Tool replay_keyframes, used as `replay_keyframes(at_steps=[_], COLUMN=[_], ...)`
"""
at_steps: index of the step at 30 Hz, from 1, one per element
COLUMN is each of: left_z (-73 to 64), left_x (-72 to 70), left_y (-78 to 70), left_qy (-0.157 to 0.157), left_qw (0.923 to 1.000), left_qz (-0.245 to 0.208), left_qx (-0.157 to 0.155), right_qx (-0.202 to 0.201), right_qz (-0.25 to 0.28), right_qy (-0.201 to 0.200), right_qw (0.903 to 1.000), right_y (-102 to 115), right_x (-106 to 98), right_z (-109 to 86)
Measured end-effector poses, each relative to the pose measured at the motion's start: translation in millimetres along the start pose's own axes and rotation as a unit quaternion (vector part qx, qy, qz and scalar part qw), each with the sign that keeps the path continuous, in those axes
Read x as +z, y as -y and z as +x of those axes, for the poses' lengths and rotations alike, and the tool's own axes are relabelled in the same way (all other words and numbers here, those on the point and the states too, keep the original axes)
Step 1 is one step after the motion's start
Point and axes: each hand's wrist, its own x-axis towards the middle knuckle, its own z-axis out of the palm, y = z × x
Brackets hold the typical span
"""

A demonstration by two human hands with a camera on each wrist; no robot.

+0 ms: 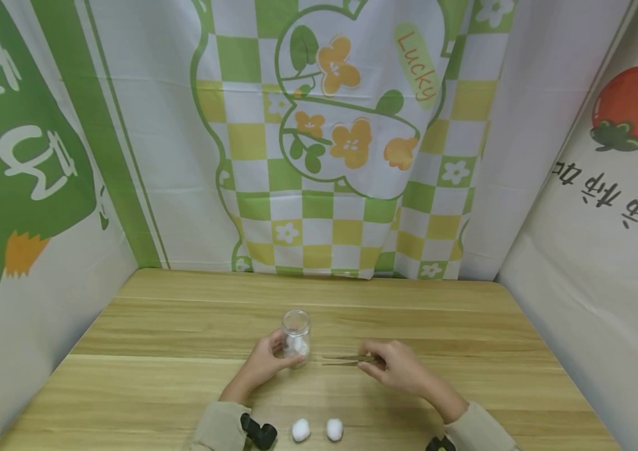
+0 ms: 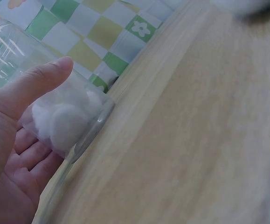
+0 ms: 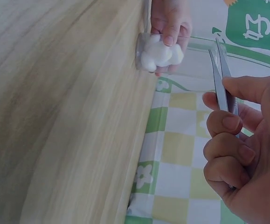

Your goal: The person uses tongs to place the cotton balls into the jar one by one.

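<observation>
A clear glass jar (image 1: pixel 296 322) stands upright on the table, with several white cotton balls (image 2: pixel 67 121) heaped at its bottom. My left hand (image 1: pixel 265 363) holds the jar low on its side, thumb in front and fingers behind. To the right of the jar, my right hand (image 1: pixel 400 369) pinches metal tweezers (image 3: pixel 220 84). Their tips point left toward the jar and stand slightly apart, with nothing between them. Two loose cotton balls, a left one (image 1: pixel 301 430) and a right one (image 1: pixel 334 429), lie on the table near its front edge, between the forearms.
The wooden table (image 1: pixel 195 313) reaches back to a checkered green and yellow curtain (image 1: pixel 319 213). Printed cloth walls stand at the left and right sides. Black wrist mounts (image 1: pixel 259 432) sit on both sleeves.
</observation>
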Motion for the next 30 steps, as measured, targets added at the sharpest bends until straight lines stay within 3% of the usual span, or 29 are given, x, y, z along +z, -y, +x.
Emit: replay_keyframes(at_steps=[9,17,23,30], left_z=[0.0,-0.6,-0.3,-1.1], left_x=[0.6,-0.7,-0.5,-0.8], left_y=[-1.0,-0.4,0.2,-0.8], left_qy=[-0.003,0.0,-0.003,-0.001], left_qw=[1.0,1.0,1.0,0.9999], left_qz=[-0.004,0.0,0.0,-0.003], left_qx=[-0.003,-0.006,-0.009,-0.011], right_qx=[-0.012,0.022,0.009,0.017], right_qz=[0.007,0.017,-0.006,0.011], right_qy=[0.02,0.045,0.039,0.072], right_qw=[0.9997,0.9986,0.9992,0.9972], right_y=[-4.6,-7.0,-7.5,-10.7], right_x=[1.8,8.1,13.1,17.3], right_z=[-6.9,-12.7,-17.3,-22.3])
